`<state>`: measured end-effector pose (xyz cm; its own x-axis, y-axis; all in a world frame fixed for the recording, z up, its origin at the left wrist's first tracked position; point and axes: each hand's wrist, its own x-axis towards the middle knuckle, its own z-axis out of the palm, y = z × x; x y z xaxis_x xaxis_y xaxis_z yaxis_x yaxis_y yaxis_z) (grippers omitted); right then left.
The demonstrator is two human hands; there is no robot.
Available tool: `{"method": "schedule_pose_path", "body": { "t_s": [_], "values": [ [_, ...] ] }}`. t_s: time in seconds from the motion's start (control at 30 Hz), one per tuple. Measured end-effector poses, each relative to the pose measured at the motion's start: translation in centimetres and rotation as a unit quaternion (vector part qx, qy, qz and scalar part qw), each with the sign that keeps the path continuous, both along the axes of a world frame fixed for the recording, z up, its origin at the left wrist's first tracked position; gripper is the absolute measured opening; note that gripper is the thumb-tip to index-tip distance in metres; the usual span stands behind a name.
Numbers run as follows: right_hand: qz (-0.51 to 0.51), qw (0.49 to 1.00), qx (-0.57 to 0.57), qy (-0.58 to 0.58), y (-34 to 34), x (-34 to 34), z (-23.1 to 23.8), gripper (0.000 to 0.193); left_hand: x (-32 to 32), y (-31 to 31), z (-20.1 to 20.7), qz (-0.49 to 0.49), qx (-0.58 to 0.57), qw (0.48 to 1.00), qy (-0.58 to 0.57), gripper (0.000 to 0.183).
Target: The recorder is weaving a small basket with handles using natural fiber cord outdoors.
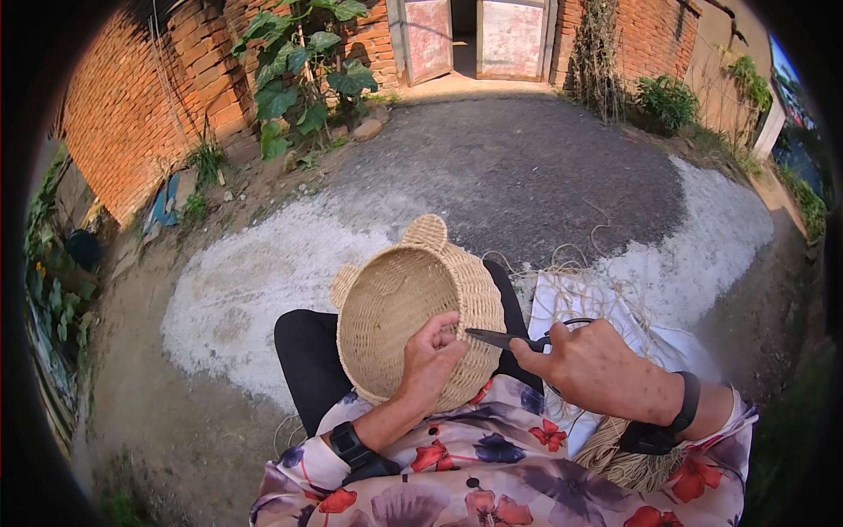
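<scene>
A round woven basket [481, 290] of pale straw-coloured cord rests tilted on my lap, its opening turned to the left. Two small ear-shaped tabs stand out from its rim. My left hand [432, 356] reaches over the near rim, thumb and fingers pinched on the basket's edge. In my right hand [593, 364] is a pair of dark scissors [493, 338], their blades pointing left. The tips lie at the basket's rim, close beside my left fingertips. Whether a strand sits between the blades is too small to tell.
Loose cord [562, 281] lies tangled over a white sheet [571, 307] to my right, and a thick bundle of cord [628, 457] is beside my right hip. Ahead are a paved yard [527, 167], a brick wall [140, 105], a leafy climbing plant [294, 79] and a partly open double door [514, 39].
</scene>
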<state>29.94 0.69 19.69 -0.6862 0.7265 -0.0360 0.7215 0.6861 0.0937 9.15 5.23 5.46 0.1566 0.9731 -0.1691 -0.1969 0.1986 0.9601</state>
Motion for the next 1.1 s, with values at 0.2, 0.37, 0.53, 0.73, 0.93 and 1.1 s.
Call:
{"method": "schedule_pose_path", "body": {
  "t_s": [0.2, 0.37, 0.53, 0.73, 0.93, 1.1],
  "values": [
    [0.013, 0.999, -0.033, -0.012, 1.3, 0.2, -0.4, 0.049, -0.1, -0.1, -0.1, 0.009, -0.001, 1.000, -0.006, 0.044],
    [-0.058, 0.925, -0.281, 0.248, 3.3, 0.7, -0.8, 0.044, -0.2, -0.2, -0.3, -0.003, 0.000, 1.000, 0.002, 0.044],
    [0.012, 0.998, -0.032, -0.062, 0.5, -0.5, -0.1, 0.043, -0.1, -0.2, -0.1, 0.002, 0.004, 1.000, -0.002, 0.045],
    [-0.026, 0.992, -0.122, 0.037, 1.8, -0.3, 0.0, 0.045, -0.3, -0.2, -0.2, 0.004, 0.010, 1.000, 0.016, 0.046],
    [-0.019, 0.987, -0.151, 0.056, 1.8, -1.3, -0.3, 0.045, -0.2, -0.3, 0.0, -0.017, 0.014, 1.000, 0.019, 0.046],
    [0.033, 0.997, -0.032, -0.062, -1.1, -2.2, 1.6, 0.045, -0.4, -1.0, 0.8, -0.044, 0.007, 0.998, 0.041, 0.036]
  ]
}}
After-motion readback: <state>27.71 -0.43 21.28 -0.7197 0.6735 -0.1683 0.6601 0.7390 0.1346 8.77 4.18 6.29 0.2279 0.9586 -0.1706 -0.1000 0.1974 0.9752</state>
